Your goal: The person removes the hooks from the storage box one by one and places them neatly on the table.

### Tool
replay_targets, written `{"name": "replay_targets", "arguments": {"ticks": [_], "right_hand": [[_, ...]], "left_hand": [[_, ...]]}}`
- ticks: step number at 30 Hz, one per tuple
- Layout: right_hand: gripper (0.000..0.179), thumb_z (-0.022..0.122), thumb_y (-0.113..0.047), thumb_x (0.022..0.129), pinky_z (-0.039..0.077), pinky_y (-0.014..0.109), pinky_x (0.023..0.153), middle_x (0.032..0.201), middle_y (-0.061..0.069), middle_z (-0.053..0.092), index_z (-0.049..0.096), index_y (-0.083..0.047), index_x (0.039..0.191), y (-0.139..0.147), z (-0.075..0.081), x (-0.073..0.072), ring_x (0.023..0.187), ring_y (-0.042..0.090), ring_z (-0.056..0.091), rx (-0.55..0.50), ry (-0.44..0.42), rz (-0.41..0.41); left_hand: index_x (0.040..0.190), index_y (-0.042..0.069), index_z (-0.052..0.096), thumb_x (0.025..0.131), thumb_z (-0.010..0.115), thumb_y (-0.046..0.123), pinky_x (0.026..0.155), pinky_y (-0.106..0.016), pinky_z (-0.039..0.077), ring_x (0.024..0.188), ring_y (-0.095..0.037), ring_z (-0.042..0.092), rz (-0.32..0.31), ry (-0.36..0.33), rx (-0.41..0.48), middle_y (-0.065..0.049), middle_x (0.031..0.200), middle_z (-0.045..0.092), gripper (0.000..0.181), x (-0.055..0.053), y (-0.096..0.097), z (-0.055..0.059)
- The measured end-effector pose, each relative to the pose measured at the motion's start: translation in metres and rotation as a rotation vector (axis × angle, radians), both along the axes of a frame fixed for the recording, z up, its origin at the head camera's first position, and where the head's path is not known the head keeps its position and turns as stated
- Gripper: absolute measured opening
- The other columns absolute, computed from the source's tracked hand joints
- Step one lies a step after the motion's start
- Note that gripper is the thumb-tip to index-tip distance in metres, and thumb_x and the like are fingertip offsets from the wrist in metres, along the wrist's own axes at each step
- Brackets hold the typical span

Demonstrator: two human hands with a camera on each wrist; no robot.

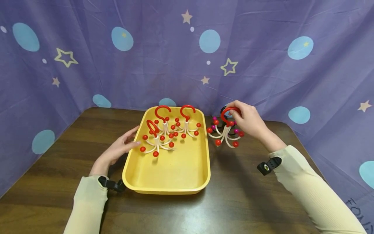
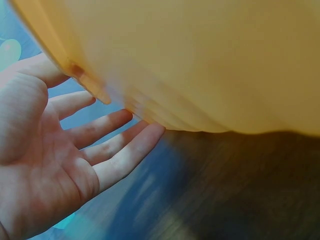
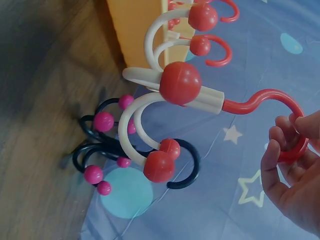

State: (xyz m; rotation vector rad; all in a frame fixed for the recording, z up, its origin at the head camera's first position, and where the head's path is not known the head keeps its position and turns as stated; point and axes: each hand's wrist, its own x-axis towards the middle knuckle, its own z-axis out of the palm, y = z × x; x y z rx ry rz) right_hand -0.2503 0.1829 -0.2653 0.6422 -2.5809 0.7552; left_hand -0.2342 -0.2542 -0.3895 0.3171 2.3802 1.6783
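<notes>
My right hand (image 1: 246,118) grips the red hook of a white hanger with red balls (image 1: 226,133), held upright right of the yellow tray (image 1: 166,190). In the right wrist view, the fingers curl round the hook's end and the hanger's arms (image 3: 130,125) spread away from it. Behind it is a black hanger with pink balls (image 3: 102,145), partly hidden in the head view. My left hand (image 1: 118,149) is at the tray's left side, thumb at the rim and fairly straight fingers (image 2: 130,152) against the outer wall. Three more red-and-white hangers (image 1: 156,143) stand inside the tray's far half.
The tray rests on a dark brown wooden table (image 1: 239,201). A purple curtain with stars and blue ovals (image 1: 163,65) hangs behind the table and along its sides. Each wrist wears a black strap (image 1: 270,165).
</notes>
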Motion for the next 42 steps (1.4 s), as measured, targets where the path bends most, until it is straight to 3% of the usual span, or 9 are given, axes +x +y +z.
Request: {"name": "replay_targets", "arguments": {"ticks": [8, 26, 42], "right_hand": [[0.014, 0.053, -0.012, 0.091, 0.039, 0.032, 0.061, 0.085, 0.004, 0.064, 0.062, -0.013, 0.102, 0.01, -0.013, -0.006, 0.064, 0.016, 0.049, 0.016, -0.029, -0.005], [0.014, 0.055, -0.008, 0.09, 0.041, 0.036, 0.071, 0.094, 0.007, 0.062, 0.063, -0.009, 0.1, 0.023, -0.048, -0.018, 0.079, 0.021, 0.054, 0.049, -0.011, 0.023], [0.014, 0.054, -0.008, 0.09, 0.04, 0.034, 0.069, 0.093, 0.006, 0.062, 0.064, -0.01, 0.099, 0.023, -0.059, -0.017, 0.076, 0.018, 0.051, 0.069, 0.0, 0.035]], "left_hand": [[0.147, 0.021, 0.013, 0.09, 0.057, 0.023, 0.078, -0.032, 0.051, 0.101, -0.02, 0.055, -0.003, 0.001, 0.013, -0.023, 0.135, 0.036, 0.072, 0.0, 0.001, 0.0], [0.147, 0.021, 0.013, 0.089, 0.058, 0.025, 0.078, -0.031, 0.051, 0.099, -0.017, 0.056, -0.001, -0.012, 0.019, -0.023, 0.134, 0.036, 0.073, 0.0, 0.001, 0.0], [0.147, 0.02, 0.013, 0.089, 0.058, 0.025, 0.077, -0.033, 0.051, 0.098, -0.017, 0.057, -0.002, -0.018, 0.027, -0.024, 0.135, 0.035, 0.074, 0.0, 0.0, -0.001]]}}
